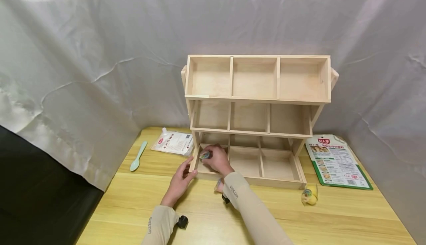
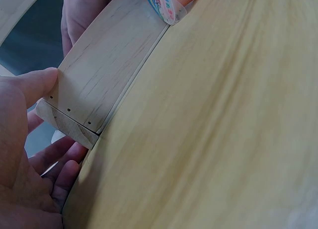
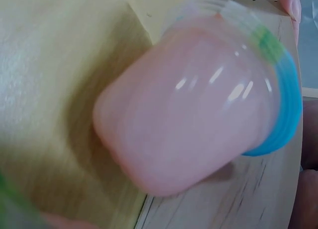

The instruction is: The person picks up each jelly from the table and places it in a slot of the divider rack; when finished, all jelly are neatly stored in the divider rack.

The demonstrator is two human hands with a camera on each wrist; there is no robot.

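Observation:
A three-tier wooden organizer box point(image 1: 273, 183) stands with its divided trays stepped open. My right hand point(image 1: 218, 160) reaches into the lowest tray's left compartment, its fingers round a small jelly cup point(image 1: 205, 155) with a colourful lid. At that tray's front left corner, my left hand point(image 1: 179, 184) holds the wood, thumb point(image 2: 42, 85) at the edge and fingers along the side. A pink jelly cup point(image 3: 184, 110) with a blue-rimmed lid lies tipped against the front board, partly hidden by the right sleeve in the head view.
Right of the box front lies a yellow jelly cup point(image 1: 311, 195). A green-edged food packet point(image 1: 339, 163) lies at the far right. To the left are a white spouted pouch point(image 1: 174, 142) and a pale green spoon point(image 1: 138, 157). Grey curtains point(image 1: 133, 34) surround the wooden table point(image 1: 266, 215).

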